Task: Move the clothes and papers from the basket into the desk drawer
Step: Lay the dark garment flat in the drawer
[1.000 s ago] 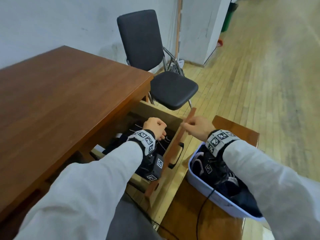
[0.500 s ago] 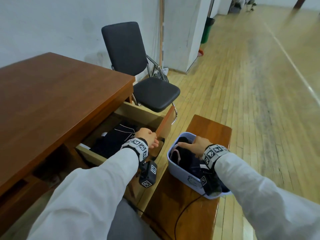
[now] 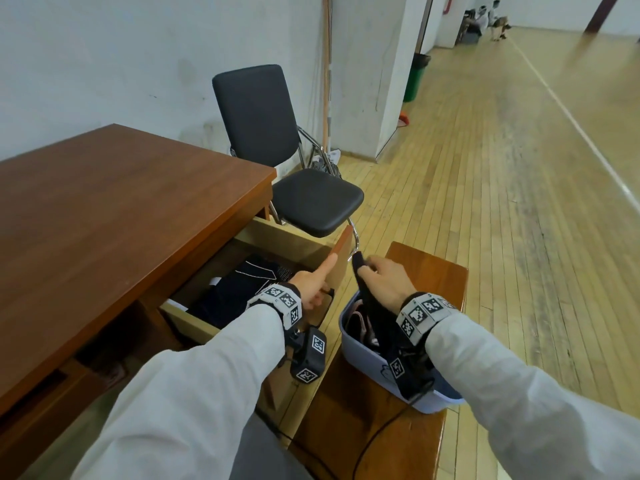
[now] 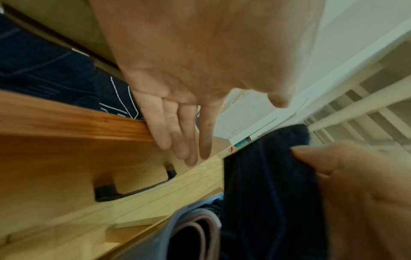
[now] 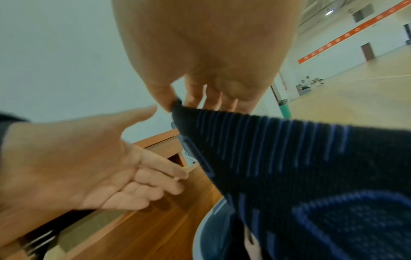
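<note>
The desk drawer point(image 3: 277, 234) stands pulled out, with dark clothes point(image 3: 235, 289) and a white paper point(image 3: 215, 281) lying in it. A pale blue basket point(image 3: 367, 355) with more dark clothes sits on a wooden bench to its right. My right hand point(image 3: 363, 268) pinches the top edge of a navy ribbed garment point(image 3: 372, 306) and holds it up above the basket; its lower part still hangs in the basket. In the right wrist view the pinch point(image 5: 175, 103) on the garment point(image 5: 289, 158) is plain. My left hand point(image 3: 313, 282) is open, fingers point(image 4: 184, 139) straight, beside the drawer front point(image 4: 66, 158).
A black chair point(image 3: 311, 195) stands just beyond the drawer. The brown desk top point(image 3: 121, 220) fills the left. The bench point(image 3: 429, 271) carries the basket, and a black cable point(image 3: 381, 431) runs across it. A wooden floor stretches away on the right.
My right hand has risen out of the basket with the navy garment. My left hand has let go of the drawer front's top edge and spread its fingers.
</note>
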Demonstrator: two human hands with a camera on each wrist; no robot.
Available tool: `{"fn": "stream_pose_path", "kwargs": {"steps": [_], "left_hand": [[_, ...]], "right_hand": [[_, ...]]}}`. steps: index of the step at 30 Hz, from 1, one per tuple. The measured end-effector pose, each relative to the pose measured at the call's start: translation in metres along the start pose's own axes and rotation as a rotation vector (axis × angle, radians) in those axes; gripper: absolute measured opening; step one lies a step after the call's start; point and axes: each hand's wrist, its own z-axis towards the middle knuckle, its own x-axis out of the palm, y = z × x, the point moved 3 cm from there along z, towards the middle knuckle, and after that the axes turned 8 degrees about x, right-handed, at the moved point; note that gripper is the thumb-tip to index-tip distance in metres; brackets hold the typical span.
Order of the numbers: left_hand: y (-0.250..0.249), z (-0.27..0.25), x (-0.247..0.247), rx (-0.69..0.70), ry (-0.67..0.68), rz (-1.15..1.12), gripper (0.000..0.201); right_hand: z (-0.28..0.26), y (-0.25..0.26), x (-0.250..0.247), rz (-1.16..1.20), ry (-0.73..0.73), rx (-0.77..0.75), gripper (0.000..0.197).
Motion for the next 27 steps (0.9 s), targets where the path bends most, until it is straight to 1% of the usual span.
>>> {"fn": "stream_pose_path", "kwargs": {"steps": [1,2,3,4,5,7,8,9,11,12,13,15,16,17,19,21,23,25,27], "left_hand": [[-0.001,0.0,0.001,-0.019,0.047,-0.039,0.097],[-0.002,-0.001,0.002,-0.035,0.088,-0.074,0.1],[-0.002,-0.001,0.002,-0.038,0.111,-0.105,0.098],[-0.001,-0.001,0.0,-0.035,0.107,-0.117,0.093],[0.002,0.001,-0.002,-0.025,0.072,-0.1,0.081],[0.005,0.004,-0.007,0.028,-0.033,0.07,0.052],[0.006,0.006,-0.007,0.047,-0.069,0.168,0.043],[0.005,0.006,-0.007,0.059,-0.086,0.231,0.039],[0.005,0.006,-0.006,0.065,-0.1,0.236,0.037],[0.006,0.005,-0.007,0.065,-0.114,0.215,0.038],[0.007,0.005,-0.009,0.064,-0.137,0.196,0.04],[0.011,0.007,-0.015,0.06,-0.179,0.155,0.041],[0.013,0.008,-0.017,0.062,-0.193,0.132,0.042],[0.015,0.009,-0.018,0.062,-0.204,0.118,0.042],[0.015,0.009,-0.018,0.066,-0.22,0.137,0.041],[0.014,0.009,-0.019,0.073,-0.241,0.187,0.039],[0.014,0.009,-0.019,0.072,-0.256,0.196,0.039],[0.015,0.008,-0.019,0.067,-0.255,0.139,0.04],[0.018,0.006,-0.021,0.059,-0.223,0.008,0.041]], "right_hand": [[-0.001,0.007,0.007,-0.033,0.056,-0.049,0.02],[-0.003,0.012,0.014,-0.064,0.109,-0.098,0.02],[-0.005,0.016,0.021,-0.096,0.16,-0.149,0.02],[-0.007,0.019,0.027,-0.121,0.212,-0.19,0.02],[-0.008,0.021,0.031,-0.126,0.268,-0.212,0.019],[-0.01,0.019,0.032,-0.065,0.356,-0.192,0.019],[-0.008,0.015,0.028,-0.018,0.35,-0.153,0.019],[-0.004,0.009,0.022,0.016,0.296,-0.1,0.018],[0.005,-0.014,0.008,-0.001,0.16,0.048,0.017],[0.009,-0.03,0.004,-0.054,0.145,0.131,0.016],[0.011,-0.044,0.003,-0.127,0.183,0.2,0.013],[0.008,-0.068,0.009,-0.267,0.339,0.308,0.012],[0.003,-0.076,0.013,-0.298,0.41,0.356,0.018],[-0.001,-0.082,0.018,-0.297,0.466,0.402,0.028],[-0.008,-0.09,0.025,-0.269,0.526,0.478,0.042],[-0.004,-0.095,0.024,-0.279,0.504,0.503,0.045],[0.004,-0.097,0.018,-0.188,0.408,0.552,0.04],[0.012,-0.096,0.006,0.014,0.267,0.589,0.036],[0.017,-0.09,-0.007,0.257,0.089,0.575,0.035]]}}
